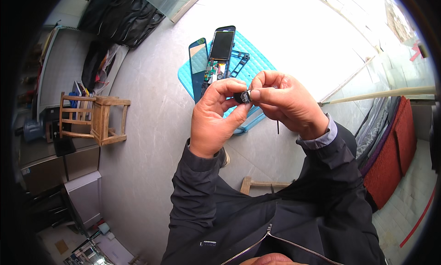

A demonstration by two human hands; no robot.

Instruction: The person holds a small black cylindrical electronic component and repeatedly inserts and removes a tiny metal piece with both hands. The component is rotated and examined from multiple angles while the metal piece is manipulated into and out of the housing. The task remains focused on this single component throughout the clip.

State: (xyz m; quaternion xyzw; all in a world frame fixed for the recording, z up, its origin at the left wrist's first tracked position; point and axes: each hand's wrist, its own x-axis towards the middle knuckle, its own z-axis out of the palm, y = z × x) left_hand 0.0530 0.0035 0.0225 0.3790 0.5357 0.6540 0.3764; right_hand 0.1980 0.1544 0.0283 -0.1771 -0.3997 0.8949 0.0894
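Observation:
My left hand is closed, thumb and fingertips pinching a small black part with a silver, printed-looking end. Against that silver end press the thumb and forefinger of my right hand, also closed. A thin dark rod pokes out below the right palm; the rest of it is hidden. Beyond my hands, an opened handheld device with a dark screen and exposed green circuit board lies on a light blue quilted-top stool. To its left rests a long dark glossy panel, and to its right a black frame piece.
A wooden chair stands on the grey tiled floor at the left. Black bags lie at the far left. On the right are a red rolled mat and glass panels. A wooden stool edge shows near my lap.

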